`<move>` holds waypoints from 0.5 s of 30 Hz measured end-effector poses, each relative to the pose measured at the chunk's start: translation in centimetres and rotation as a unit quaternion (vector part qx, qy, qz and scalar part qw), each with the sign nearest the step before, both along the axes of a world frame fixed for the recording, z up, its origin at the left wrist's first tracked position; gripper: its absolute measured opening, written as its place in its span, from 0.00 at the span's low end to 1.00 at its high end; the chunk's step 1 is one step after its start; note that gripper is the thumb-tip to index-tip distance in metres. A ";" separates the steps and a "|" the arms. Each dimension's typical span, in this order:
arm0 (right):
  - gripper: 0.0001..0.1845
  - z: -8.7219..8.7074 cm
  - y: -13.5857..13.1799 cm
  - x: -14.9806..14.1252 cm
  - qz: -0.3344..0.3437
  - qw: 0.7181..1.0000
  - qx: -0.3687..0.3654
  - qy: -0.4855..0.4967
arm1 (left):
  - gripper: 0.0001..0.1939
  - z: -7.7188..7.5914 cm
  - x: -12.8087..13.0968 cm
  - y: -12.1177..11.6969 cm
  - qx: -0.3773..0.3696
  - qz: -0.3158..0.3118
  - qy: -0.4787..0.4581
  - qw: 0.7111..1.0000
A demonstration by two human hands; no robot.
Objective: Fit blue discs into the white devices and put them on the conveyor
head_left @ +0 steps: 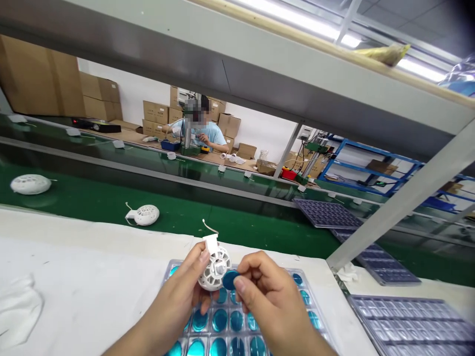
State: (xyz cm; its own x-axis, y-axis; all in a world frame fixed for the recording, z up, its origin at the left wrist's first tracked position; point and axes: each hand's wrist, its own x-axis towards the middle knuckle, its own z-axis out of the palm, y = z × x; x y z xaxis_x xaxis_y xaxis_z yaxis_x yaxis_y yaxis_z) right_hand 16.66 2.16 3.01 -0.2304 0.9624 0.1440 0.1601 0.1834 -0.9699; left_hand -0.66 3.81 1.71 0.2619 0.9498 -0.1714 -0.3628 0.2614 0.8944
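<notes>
White worktop [96, 269] (green belt [89, 200] beyond) | left hand [181, 282] grips housing [218, 267] | right hand [272, 291] pinches disc [229, 280]

White housing [215, 272], spoked pattern. Dark blue disc [230, 280] at its 4 o'clock. Clear tray [210, 324]: teal discs [219, 320] in grid. White bench [81, 277]. 12 o'clock: green belt [92, 198]. 3 o'clock: purplish gridded tray [415, 324].

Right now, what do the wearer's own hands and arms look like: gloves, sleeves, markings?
Left hand and right hand: ungloved, visible thumbnails short. Left forearm and right forearm: bare to the picture's edge, no sleeves showing. No watch, ring, cable or marking visible.
</notes>
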 end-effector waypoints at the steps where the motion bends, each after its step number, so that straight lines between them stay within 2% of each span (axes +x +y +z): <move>1: 0.07 -0.3 0.0 -0.4 -0.006 1.000 0.016 -0.018 | 0.19 0.1 0.1 -0.1 -0.002 -0.004 0.003 1.000; 5: 0.07 -1.2 0.3 -1.0 -0.030 0.995 0.066 -0.072 | 0.23 0.0 0.0 -0.4 0.004 -0.027 0.040 0.999; 9: 0.07 -1.1 0.4 -0.9 -0.047 0.988 0.096 -0.108 | 0.28 -0.5 -0.3 -0.2 0.028 -0.055 0.096 0.993; 15: 0.07 -0.8 0.4 -1.1 -0.064 0.984 0.121 -0.118 | 0.29 -0.5 -0.4 -0.4 0.024 -0.040 0.120 0.992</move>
